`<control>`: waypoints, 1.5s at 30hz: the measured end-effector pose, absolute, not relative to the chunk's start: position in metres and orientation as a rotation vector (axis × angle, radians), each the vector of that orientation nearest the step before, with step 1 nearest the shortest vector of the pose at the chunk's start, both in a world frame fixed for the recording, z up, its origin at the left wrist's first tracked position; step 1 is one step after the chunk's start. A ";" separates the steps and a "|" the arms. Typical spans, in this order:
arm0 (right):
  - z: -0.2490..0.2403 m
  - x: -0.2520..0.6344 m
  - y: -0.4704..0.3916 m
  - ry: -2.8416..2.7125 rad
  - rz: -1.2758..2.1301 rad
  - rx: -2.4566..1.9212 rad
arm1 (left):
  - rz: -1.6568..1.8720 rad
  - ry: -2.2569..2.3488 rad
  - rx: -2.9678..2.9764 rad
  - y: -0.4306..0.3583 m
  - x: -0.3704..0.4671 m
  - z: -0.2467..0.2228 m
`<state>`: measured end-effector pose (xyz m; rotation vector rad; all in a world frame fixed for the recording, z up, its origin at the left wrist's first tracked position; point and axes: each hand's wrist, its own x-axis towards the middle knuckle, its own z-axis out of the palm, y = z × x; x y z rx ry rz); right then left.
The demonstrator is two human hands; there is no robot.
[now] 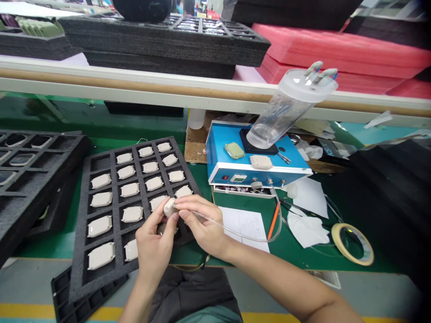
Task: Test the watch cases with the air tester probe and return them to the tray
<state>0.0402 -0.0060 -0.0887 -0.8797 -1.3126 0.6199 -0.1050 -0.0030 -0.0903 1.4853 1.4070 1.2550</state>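
In the head view, my left hand (155, 242) grips a small beige watch case (170, 207) on edge between thumb and fingers. My right hand (204, 224) is closed on the end of a clear thin tube (247, 237), its fingertips against the side of the case; the tube's tip is hidden. Below and left of the hands lies a dark foam tray (116, 233) with beige watch cases in most of its compartments. The tube loops back to a blue control box (215, 157), on which rest a green case (235, 150) and a beige case (261, 162).
A clear cylinder (279, 112) leans on the blue box. White paper (244, 224), an orange pen (274, 220), crumpled tissue (306, 229) and a tape roll (336, 233) lie to the right. Another foam tray (63, 161) stands left. A shelf edge (134, 87) crosses behind.
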 end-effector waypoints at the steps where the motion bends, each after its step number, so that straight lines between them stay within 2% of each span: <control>1: -0.089 0.040 -0.006 -1.312 0.620 -0.873 | 1.253 1.407 1.482 -0.003 -0.105 -0.090; 45: -0.085 0.041 -0.006 -1.349 0.611 -0.894 | 1.240 1.373 1.414 -0.001 -0.106 -0.088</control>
